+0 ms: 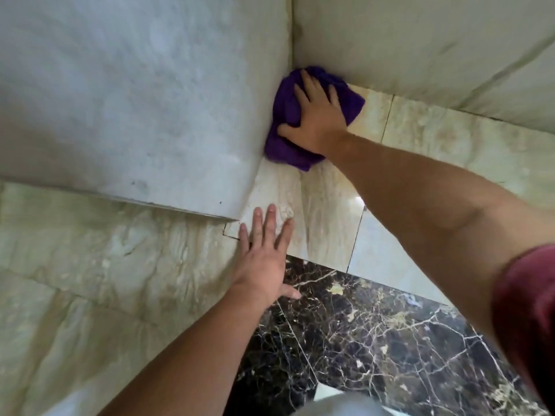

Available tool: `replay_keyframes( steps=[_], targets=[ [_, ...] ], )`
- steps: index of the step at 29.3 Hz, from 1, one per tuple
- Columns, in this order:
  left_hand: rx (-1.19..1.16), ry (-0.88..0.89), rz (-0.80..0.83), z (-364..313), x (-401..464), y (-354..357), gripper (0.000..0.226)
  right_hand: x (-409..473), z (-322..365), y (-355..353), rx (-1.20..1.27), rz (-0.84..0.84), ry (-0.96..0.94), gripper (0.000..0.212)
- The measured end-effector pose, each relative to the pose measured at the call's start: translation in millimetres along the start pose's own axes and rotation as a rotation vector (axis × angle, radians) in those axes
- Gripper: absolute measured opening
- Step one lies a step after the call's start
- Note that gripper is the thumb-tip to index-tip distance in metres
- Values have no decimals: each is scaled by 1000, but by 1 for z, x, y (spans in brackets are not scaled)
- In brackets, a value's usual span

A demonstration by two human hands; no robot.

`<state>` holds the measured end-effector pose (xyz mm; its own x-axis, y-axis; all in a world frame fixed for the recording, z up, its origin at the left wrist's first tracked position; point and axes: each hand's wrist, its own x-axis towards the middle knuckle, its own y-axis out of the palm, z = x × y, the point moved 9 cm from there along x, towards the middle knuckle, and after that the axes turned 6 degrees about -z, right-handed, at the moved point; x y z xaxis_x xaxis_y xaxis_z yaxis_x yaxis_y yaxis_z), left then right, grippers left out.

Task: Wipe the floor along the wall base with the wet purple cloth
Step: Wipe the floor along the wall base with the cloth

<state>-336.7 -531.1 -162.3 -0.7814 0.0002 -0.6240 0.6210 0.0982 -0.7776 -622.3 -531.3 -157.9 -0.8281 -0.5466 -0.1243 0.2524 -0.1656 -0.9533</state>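
A purple cloth [285, 115] lies bunched on the beige marble floor [450, 139], pushed into the inner corner where two pale walls meet. My right hand [318, 115] presses flat on top of the cloth, fingers spread toward the corner and thumb gripping its left fold. The cloth's left edge touches the base of the left wall [150, 100]. My left hand [264, 256] rests flat on the floor nearer to me, fingers apart, holding nothing, just beside the outer corner of that wall.
The back wall [420, 40] runs to the right above the floor strip. A dark veined marble tile [390, 340] covers the floor close to me. More beige marble [90, 280] spreads to the left below the wall's outer corner.
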Motion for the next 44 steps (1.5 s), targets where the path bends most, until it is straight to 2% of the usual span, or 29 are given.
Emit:
replay_keyframes(
  steps=[2,5,8,12,14,16,19,21,25,31,35,37,40,44],
  targets=[
    [12,11,-65,7,7,-2,146,-6,14,2,-18,-149,96,91],
    [16,23,-79,10,4,4,145,-33,34,19,-44,-200,151,90],
    [1,-13,-123,8,-16,4,137,-61,48,18,-32,-139,78,91],
    [10,-70,-44,4,-40,16,128,-102,71,27,-41,-11,-58,87],
    [12,-73,-42,5,-37,14,128,-89,60,18,-54,19,-119,85],
    [16,-63,-34,2,-34,15,129,-58,31,2,-82,-17,-88,84],
    [17,-68,-5,2,-32,24,132,-10,-3,-11,-29,7,90,84],
    [17,-65,-9,4,-31,26,132,-1,9,-8,49,0,163,86],
    [-2,-54,-34,9,-32,28,130,-51,48,12,45,-85,97,82],
    [-17,-106,-73,6,-41,15,123,-118,86,33,-12,22,-23,80],
    [-43,-192,-164,43,-70,14,121,-104,70,23,34,173,-135,88],
    [-67,-254,-155,69,-88,20,125,-83,50,9,100,214,-80,91],
    [-104,-304,-107,99,-94,33,132,-62,25,-5,111,156,103,84],
    [-143,-316,-151,122,-88,55,135,-74,59,11,67,-51,142,70]
  ],
)
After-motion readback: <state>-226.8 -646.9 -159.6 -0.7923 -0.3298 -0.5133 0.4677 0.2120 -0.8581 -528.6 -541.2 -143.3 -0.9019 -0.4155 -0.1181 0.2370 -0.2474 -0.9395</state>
